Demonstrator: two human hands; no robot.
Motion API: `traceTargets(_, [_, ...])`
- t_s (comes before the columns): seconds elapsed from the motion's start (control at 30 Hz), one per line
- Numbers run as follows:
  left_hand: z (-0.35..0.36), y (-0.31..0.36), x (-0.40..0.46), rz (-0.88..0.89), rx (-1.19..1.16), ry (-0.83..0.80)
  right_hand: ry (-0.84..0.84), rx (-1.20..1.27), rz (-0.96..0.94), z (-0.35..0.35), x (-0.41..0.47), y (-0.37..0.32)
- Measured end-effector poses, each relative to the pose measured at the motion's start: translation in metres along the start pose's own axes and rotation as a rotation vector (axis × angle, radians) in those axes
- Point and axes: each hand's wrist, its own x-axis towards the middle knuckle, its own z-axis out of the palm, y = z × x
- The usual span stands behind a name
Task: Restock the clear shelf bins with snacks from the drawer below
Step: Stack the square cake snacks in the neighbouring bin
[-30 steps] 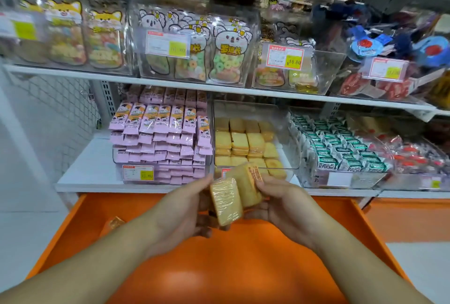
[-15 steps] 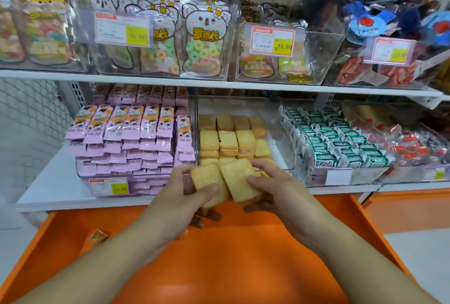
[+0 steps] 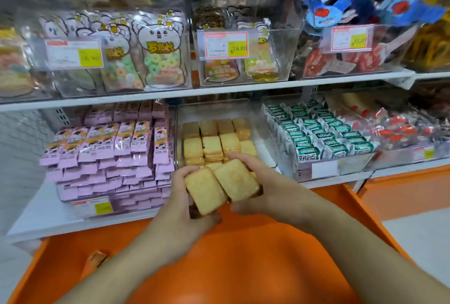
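The left hand [image 3: 180,196] gripped one yellow wrapped cake [image 3: 205,194] and the right hand [image 3: 267,186] gripped another cake [image 3: 236,180], side by side and touching, just in front of the clear bin [image 3: 265,155] of the same cakes, above the orange drawer [image 3: 243,267].

Bright, even shop light, soft all over.

Glare whitens the clear upper bins [image 3: 117,60] toward 11 o'clock; blur is heaviest at 1 to 2 o'clock among blue packets [image 3: 323,15]. Shelf edge [image 3: 219,90] bows with wide-angle distortion. Faint shadows lie on the orange drawer [image 3: 243,267] at 6 o'clock.
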Motion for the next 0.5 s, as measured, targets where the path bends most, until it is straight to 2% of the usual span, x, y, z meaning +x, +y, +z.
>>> traceTargets(0.13, [0.009,0.004,0.025,0.061,0.028,0.019,0.075,-0.133,-0.034,-0.021,0.003,0.006])
traceTargets(0.33, [0.028,0.02,0.085,0.132,0.231,0.084,0.438,-0.368,-0.039,-0.058,0.016,0.029])
traceTargets(0.5, [0.05,0.021,0.145,0.181,0.372,0.131,0.572,-0.401,-0.002,-0.08,0.022,0.043])
